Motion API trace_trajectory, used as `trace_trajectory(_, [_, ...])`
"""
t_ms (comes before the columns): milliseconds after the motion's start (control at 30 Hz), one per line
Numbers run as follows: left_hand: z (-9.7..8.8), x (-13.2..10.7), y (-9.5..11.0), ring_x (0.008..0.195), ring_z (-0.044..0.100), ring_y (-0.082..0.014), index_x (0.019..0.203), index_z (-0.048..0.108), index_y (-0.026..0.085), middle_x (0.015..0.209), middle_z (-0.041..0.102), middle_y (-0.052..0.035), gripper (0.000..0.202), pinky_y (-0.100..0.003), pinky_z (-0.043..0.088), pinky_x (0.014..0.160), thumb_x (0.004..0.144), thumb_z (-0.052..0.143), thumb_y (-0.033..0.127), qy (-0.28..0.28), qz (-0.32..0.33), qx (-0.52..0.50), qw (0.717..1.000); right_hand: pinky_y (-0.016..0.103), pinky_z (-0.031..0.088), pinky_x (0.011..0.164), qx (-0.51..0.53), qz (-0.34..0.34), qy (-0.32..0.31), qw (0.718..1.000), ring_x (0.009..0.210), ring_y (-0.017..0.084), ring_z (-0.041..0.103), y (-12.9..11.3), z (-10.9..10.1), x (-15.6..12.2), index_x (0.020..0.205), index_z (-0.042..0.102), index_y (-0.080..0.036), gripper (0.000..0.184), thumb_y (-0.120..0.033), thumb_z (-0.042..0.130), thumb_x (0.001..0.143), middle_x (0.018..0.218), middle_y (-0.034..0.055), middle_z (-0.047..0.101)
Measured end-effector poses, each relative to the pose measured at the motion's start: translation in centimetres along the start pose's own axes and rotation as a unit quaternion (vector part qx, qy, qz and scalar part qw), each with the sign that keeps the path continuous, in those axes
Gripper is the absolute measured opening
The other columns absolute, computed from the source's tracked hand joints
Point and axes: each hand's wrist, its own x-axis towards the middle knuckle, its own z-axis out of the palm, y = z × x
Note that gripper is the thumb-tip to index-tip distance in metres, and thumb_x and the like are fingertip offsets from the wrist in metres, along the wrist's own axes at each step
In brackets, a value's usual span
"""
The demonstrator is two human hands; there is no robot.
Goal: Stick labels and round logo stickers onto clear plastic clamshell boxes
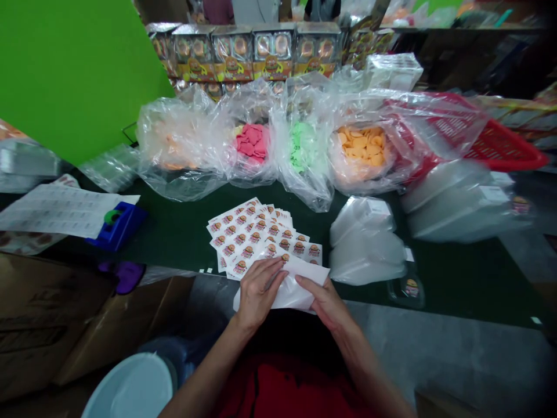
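Close to the table's front edge, my left hand (260, 288) and my right hand (326, 299) both grip a white sticker sheet (298, 287). Most of the sheet's visible face is blank, with a few burger stickers near its far edge. My left fingertips rest beside one burger sticker (285, 258); whether they pinch it is unclear. My right thumb lies on top of the sheet, the other fingers under it. Just beyond is a fanned pile of burger sticker sheets (248, 232). Right of the sheets stand stacked clear plastic boxes (365, 247), one small white label visible.
Clear bags hold pink pieces (253, 143), green pieces (303, 145) and orange pieces (361, 145). A red basket (505, 145) stands behind more plastic boxes (461, 203). At left are a blue tape dispenser (117, 225), cardboard boxes (39, 319) and a pale basin (134, 389).
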Motion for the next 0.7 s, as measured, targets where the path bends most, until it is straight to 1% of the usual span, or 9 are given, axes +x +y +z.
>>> trace_trajectory(133, [-0.1,0.0,0.7,0.105,0.077,-0.0231,0.121,0.077,0.023,0.119,0.081,-0.0085,0.024,-0.041,0.064,0.093,0.100,0.067,0.016,-0.017,0.028,0.011,0.999,0.042,0.058,0.097,-0.023,-0.030,0.021,0.999,0.103,0.029,0.077,0.3,-0.2,0.0,0.107,0.082,-0.021,0.053,-0.040,0.100,0.061,0.112,0.0077,0.084])
trace_trajectory(267, [0.3,-0.3,1.2,0.103,0.076,-0.0222,0.115,0.077,0.022,0.114,0.082,-0.0079,0.020,-0.039,0.062,0.094,0.103,0.062,0.016,-0.021,0.010,-0.003,1.000,0.039,0.059,0.091,-0.031,-0.050,0.036,0.998,0.095,0.027,0.077,0.8,-0.7,0.0,0.100,0.081,-0.022,0.049,-0.042,0.100,0.060,0.105,0.0058,0.084])
trace_trajectory(333, [0.5,-0.6,1.3,0.102,0.076,-0.0219,0.109,0.077,0.022,0.110,0.082,-0.0076,0.017,-0.038,0.061,0.094,0.104,0.061,0.019,-0.021,-0.043,-0.018,0.999,0.038,0.059,0.087,-0.037,-0.051,0.037,0.997,0.091,0.027,0.077,1.2,-1.0,0.0,0.099,0.080,-0.022,0.049,-0.043,0.100,0.060,0.102,0.0059,0.084])
trace_trajectory(433, [0.6,-0.8,1.4,0.091,0.076,-0.0201,0.103,0.076,0.021,0.100,0.082,-0.0061,0.018,-0.034,0.061,0.085,0.105,0.060,0.028,-0.002,-0.162,-0.040,0.986,0.039,0.059,0.086,-0.031,-0.041,0.033,0.998,0.091,0.027,0.077,1.5,-1.5,0.0,0.102,0.079,-0.021,0.052,-0.044,0.101,0.060,0.103,0.0071,0.084])
trace_trajectory(467, [0.5,-0.8,1.4,0.088,0.076,-0.0195,0.102,0.077,0.021,0.097,0.082,-0.0055,0.019,-0.032,0.061,0.082,0.105,0.060,0.030,0.001,-0.187,-0.044,0.981,0.039,0.060,0.086,-0.025,-0.038,0.033,0.998,0.091,0.027,0.077,1.5,-1.5,-0.1,0.102,0.079,-0.021,0.053,-0.043,0.101,0.059,0.103,0.0070,0.084])
trace_trajectory(500, [0.3,-0.7,1.5,0.087,0.076,-0.0193,0.101,0.077,0.021,0.097,0.082,-0.0052,0.020,-0.032,0.061,0.080,0.105,0.061,0.032,-0.005,-0.196,-0.045,0.980,0.038,0.060,0.086,-0.021,-0.038,0.035,0.998,0.091,0.027,0.078,1.4,-1.5,-0.2,0.102,0.079,-0.021,0.054,-0.043,0.101,0.059,0.104,0.0067,0.084])
trace_trajectory(567, [-0.2,-0.4,1.8,0.093,0.077,-0.0208,0.103,0.078,0.022,0.103,0.082,-0.0060,0.017,-0.032,0.061,0.081,0.103,0.065,0.033,-0.029,-0.166,-0.038,0.985,0.038,0.060,0.085,-0.025,-0.043,0.033,0.998,0.091,0.027,0.078,1.1,-1.4,-0.4,0.102,0.079,-0.022,0.051,-0.044,0.100,0.061,0.104,0.0062,0.085])
trace_trajectory(633, [-0.8,-0.2,2.2,0.101,0.077,-0.0235,0.108,0.078,0.023,0.111,0.082,-0.0072,0.015,-0.036,0.063,0.086,0.100,0.070,0.032,-0.047,-0.099,-0.014,0.994,0.039,0.060,0.085,-0.046,-0.058,0.020,0.997,0.091,0.027,0.078,0.7,-1.1,-0.8,0.102,0.081,-0.021,0.047,-0.044,0.097,0.065,0.104,0.0066,0.085])
trace_trajectory(700, [-1.2,-0.2,2.5,0.104,0.078,-0.0252,0.114,0.077,0.024,0.116,0.082,-0.0077,0.017,-0.041,0.063,0.091,0.098,0.072,0.028,-0.048,-0.032,0.023,0.998,0.040,0.061,0.088,-0.079,-0.084,0.012,0.993,0.092,0.028,0.078,0.4,-0.8,-1.2,0.102,0.083,-0.021,0.043,-0.044,0.096,0.068,0.103,0.0071,0.085])
